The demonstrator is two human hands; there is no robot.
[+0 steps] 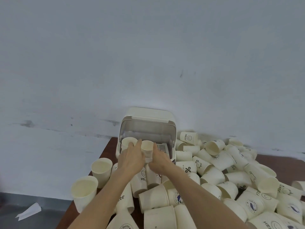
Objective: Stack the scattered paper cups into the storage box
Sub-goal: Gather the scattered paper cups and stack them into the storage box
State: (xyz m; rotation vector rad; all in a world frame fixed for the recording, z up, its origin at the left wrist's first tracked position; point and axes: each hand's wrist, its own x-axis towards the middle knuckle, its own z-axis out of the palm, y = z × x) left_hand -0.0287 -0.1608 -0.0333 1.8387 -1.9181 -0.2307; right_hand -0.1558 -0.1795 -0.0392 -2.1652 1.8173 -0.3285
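Observation:
A cream storage box [171, 123] with its clear lid lifted stands at the back of the table against the wall. Both hands reach into its open front. My left hand [132, 158] holds a stack of cups [129, 142] at the box's left side. My right hand [159, 158] grips a second short stack of cups [147, 147] just beside it, mouth up. Several loose paper cups [214, 164] with printed logos lie heaped across the table to the right and in front of the box.
Two upright cups [101, 168] [84, 191] stand near the table's left edge. The dark wooden table [109, 148] ends just left of the box. A folded paper [28, 211] lies on the grey floor at lower left. A white wall rises right behind the box.

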